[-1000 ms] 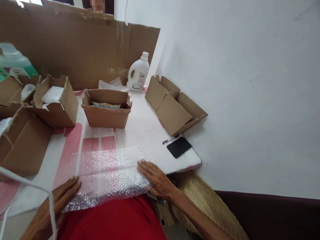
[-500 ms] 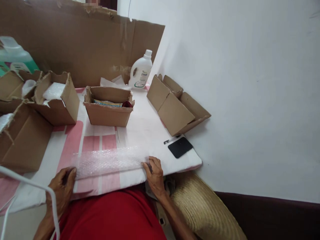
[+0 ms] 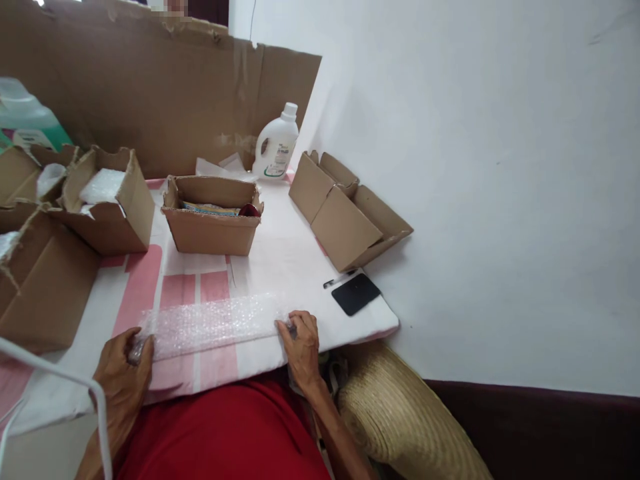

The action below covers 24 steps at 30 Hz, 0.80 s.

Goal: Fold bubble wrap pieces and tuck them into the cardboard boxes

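If tugged harder at one end, could skew or crease the bubble wrap [image 3: 213, 327], stretched between left hand [image 3: 120, 375] and right hand [image 3: 303, 347], on or just above the tablecloth [image 3: 280, 240], can't tell which. Pinched narrow at both ends, thumbs against fingers. Could slip free at either pinch if gripped too shallowly. Could snag the white cord [image 3: 102, 408] just nearer than the left fingers when lifting, or clip the black smartphone [image 3: 356, 294] right of the right fingers by swinging wide.
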Motion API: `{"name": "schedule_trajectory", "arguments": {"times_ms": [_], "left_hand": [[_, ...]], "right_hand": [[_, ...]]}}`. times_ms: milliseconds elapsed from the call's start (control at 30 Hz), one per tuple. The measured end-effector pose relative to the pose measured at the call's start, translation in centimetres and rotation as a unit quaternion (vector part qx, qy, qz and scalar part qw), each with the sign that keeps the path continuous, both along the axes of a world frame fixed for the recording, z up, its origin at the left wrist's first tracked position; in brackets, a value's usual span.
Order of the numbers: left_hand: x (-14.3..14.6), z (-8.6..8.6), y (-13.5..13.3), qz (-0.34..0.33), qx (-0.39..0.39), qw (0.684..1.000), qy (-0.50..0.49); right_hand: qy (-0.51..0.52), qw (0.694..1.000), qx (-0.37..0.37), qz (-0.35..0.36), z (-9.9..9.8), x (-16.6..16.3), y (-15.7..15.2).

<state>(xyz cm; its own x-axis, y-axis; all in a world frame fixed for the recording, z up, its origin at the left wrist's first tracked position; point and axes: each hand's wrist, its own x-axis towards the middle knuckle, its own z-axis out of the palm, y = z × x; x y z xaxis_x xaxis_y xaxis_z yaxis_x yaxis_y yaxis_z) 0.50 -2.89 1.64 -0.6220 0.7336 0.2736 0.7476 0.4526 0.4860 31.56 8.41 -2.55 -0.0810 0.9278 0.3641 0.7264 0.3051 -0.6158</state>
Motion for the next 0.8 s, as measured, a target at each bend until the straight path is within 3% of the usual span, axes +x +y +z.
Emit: {"name": "schedule_trajectory", "arguments": {"times_ms": [100,200,300,500,633,700,800], "left_hand": [[0.6,-0.4,0.3,-0.027,0.060,0.992,0.111],[2.0,-1.2,0.6,-0.196,0.088,0.957,0.194],[3.5,-2.5,0.5,-0.351,0.060,0.912,0.205],[4.3,-4.2,-0.4,-0.351,0.007,0.916,0.195],[4.3,-4.3,-0.4,-0.343,0.003,0.920,0.190],[4.2,-4.5,-0.4,-0.341,-0.005,0.921,0.186],[3.6,-5.0,-0.4,-0.371,0.016,0.908,0.195]], "right_hand": [[-0.007,1.000,-0.008,0.002,0.1,0.0,0.3],[-0.016,1.000,-0.009,0.007,0.2,0.0,0.7],[-0.013,1.000,-0.002,0.009,0.2,0.0,0.8],[-0.001,1.000,-0.015,-0.017,1.0,1.1,1.8],[0.030,0.996,0.047,-0.063,2.4,-0.2,0.8],[0.014,0.996,0.089,0.016,3.2,-2.7,-1.0],[-0.072,0.952,0.108,0.279,3.7,-7.2,-3.7]]}}
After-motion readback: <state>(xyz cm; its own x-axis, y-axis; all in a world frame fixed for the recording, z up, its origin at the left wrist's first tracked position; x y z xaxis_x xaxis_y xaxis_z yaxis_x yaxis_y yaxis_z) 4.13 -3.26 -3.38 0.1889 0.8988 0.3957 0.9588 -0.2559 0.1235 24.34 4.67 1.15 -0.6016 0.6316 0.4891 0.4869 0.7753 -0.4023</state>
